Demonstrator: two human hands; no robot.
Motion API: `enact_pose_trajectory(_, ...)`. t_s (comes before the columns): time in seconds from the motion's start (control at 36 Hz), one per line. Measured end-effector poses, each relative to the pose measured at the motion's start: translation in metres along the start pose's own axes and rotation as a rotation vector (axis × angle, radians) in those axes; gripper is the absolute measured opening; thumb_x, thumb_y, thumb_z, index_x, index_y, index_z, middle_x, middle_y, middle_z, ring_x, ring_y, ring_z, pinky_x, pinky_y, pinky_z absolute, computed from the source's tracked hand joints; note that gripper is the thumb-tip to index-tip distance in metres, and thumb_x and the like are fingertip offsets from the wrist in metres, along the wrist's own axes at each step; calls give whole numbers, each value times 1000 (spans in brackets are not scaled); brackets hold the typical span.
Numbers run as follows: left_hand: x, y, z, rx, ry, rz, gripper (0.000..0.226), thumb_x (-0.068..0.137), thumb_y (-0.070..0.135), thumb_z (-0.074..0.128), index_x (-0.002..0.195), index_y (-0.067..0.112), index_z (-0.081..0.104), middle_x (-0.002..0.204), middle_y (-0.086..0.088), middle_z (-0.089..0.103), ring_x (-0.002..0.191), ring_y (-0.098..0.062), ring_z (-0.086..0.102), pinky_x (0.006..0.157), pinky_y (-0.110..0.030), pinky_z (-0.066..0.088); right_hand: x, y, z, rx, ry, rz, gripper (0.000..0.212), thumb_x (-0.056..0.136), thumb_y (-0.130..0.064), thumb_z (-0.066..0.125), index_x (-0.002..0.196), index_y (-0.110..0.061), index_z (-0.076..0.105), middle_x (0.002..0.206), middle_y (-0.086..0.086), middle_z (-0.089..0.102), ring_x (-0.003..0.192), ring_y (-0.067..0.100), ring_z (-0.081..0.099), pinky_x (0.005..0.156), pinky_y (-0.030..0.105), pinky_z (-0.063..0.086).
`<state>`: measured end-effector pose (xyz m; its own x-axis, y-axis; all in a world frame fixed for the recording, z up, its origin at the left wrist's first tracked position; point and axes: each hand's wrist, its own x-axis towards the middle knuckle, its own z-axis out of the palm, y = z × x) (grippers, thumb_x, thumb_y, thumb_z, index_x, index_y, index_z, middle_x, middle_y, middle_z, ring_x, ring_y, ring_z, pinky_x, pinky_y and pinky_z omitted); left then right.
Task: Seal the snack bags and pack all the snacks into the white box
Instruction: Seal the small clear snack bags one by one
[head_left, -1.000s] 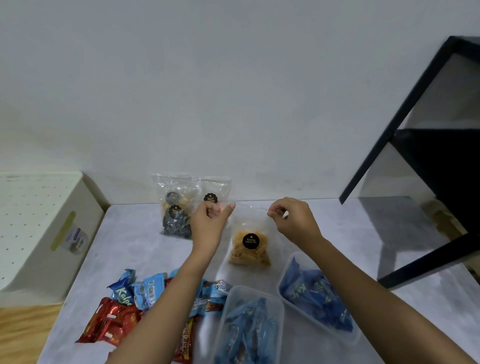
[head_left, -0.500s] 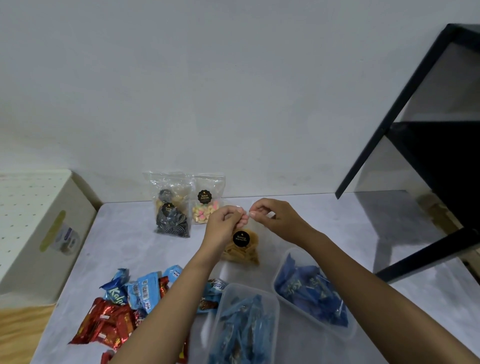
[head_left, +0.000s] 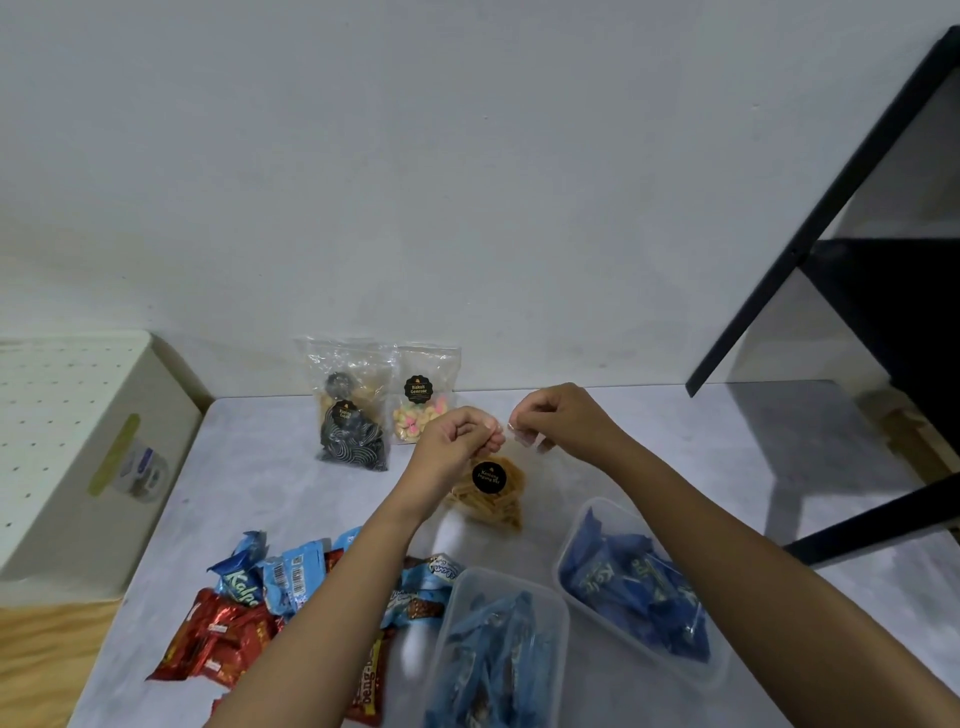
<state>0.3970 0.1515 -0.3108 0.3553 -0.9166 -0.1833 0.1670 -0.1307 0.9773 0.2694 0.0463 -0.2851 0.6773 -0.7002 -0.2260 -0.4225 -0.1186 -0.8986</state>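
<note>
both hands, left hand (head_left: 457, 441) and right hand (head_left: 563, 418), grip pinching the chip bag (head_left: 491, 493) top

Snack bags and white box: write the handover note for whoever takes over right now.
Left hand and right hand both pinch the top edge of the clear bag of yellow sticks on the table.
Two more clear bags, dark swirl biscuits and pink-yellow biscuits, stand by the back wall; sealed or not, cannot tell.
Loose wrapped snacks lie front left; two clear tubs of blue sachets front right.
White box sits left of the table; nothing visibly packed.
Left: finish this seal, check the others, pack everything.
</note>
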Motion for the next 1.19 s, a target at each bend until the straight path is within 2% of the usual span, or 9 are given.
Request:
enact_pose_trajectory(0.28, 6, -5, 1, 102, 54, 77, 9, 89, -6, 51, 86, -3, 59, 71, -9, 59, 58, 2, 58, 62, -11, 48, 2, 2, 5, 115, 59, 110, 14, 81, -6, 59, 74, -3, 70, 68, 4, 64, 61, 9, 57, 59, 24, 52)
enact_pose_trajectory(0.5, 10, -6, 5, 77, 55, 81, 11, 89, -5, 52, 81, 0, 59, 71, -9, 59, 59, 0, 58, 63, -13, 49, 5, 6, 1, 123, 104, 103, 14, 79, -7, 61, 74, 1, 71, 70, 5, 66, 68, 15, 57, 70, 35, 54)
enact_pose_trajectory(0.61, 13, -5, 6, 37, 111, 64, 15, 89, -4, 52, 77, 3, 59, 70, -8, 60, 57, 1, 59, 63, -12, 50, 3, 8, -2, 151, 54, 58, 12, 83, -16, 67, 88, -6, 72, 88, 6, 70, 80, 13, 62, 75, 31, 55)
enact_pose_trajectory(0.69, 16, -4, 6, -7, 174, 55, 16, 89, -3, 54, 77, 5, 59, 70, -9, 60, 56, 1, 58, 62, -11, 49, 3, 11, -9, 89, -69, 16, 25, 78, -21, 74, 101, -15, 67, 101, 1, 70, 94, 12, 65, 80, 24, 54)
enact_pose_trajectory(0.75, 17, -4, 6, -27, 184, 61, 14, 89, -1, 54, 78, 4, 60, 71, -9, 60, 56, 1, 58, 62, -11, 49, 2, 12, -13, -30, -89, -6, 33, 74, -18, 77, 104, -16, 65, 97, -4, 68, 92, 9, 66, 76, 17, 53)
enact_pose_trajectory(0.86, 19, -8, 4, -5, 216, 93, 2, 87, 6, 60, 86, 7, 60, 76, -6, 60, 69, -7, 58, 70, -16, 49, 5, 16, -16, 1, 18, -35, 12, 81, -7, 69, 93, -8, 69, 87, 6, 71, 80, 12, 69, 69, 19, 56)
enact_pose_trajectory(1.03, 30, -14, -10, 213, 428, 191, 34, 85, 11, 65, 115, 16, 50, 96, 10, 53, 86, 0, 53, 76, -12, 48, 17, 24, -22, -36, 56, -60, 13, 86, -3, 62, 90, -13, 70, 85, 2, 72, 80, 8, 70, 75, 23, 57)
enact_pose_trajectory(1.11, 39, -12, -15, 245, 448, 226, 18, 85, 11, 65, 103, 10, 64, 89, 3, 62, 76, 0, 56, 72, -20, 48, 22, 26, -25, -16, 101, -85, 14, 85, -4, 64, 89, -14, 71, 83, -1, 72, 77, 4, 69, 73, 21, 57)
enact_pose_trajectory(1.19, 52, -8, -15, 218, 472, 243, 9, 83, 10, 68, 91, 8, 69, 81, -8, 65, 71, -13, 57, 69, -23, 48, 31, 26, -31, -17, 256, -133, 8, 79, -6, 71, 82, -13, 73, 75, -3, 71, 68, 2, 66, 69, 14, 53)
